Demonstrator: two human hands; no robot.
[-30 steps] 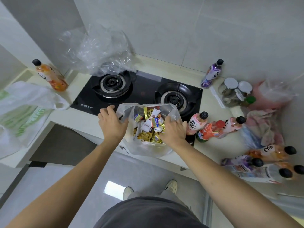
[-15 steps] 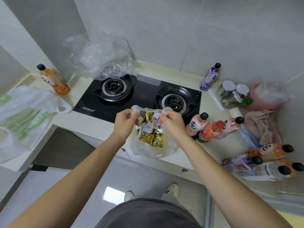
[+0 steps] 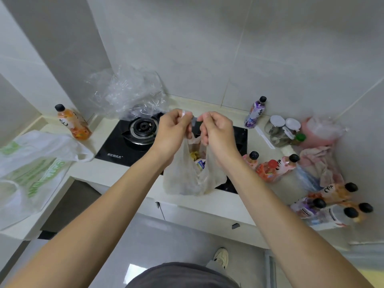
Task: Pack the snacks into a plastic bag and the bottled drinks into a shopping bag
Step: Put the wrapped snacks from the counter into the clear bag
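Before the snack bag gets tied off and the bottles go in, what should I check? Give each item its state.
1. Left hand grips a handle of the snack bag: ok.
2. Right hand grips the other handle: ok.
3. Snacks inside the bag: ok.
4. Handles knotted: not ok.
5. Shopping bag open, ready: cannot tell.
6. Bottles packed: not ok, on the counter.

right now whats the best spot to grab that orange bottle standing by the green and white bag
Grip the orange bottle around its body just below the black cap, fingers coming from the right, the stove side. It stands upright and leans slightly in this view; the shopping bag crowds its left and front, and the wall is close behind.
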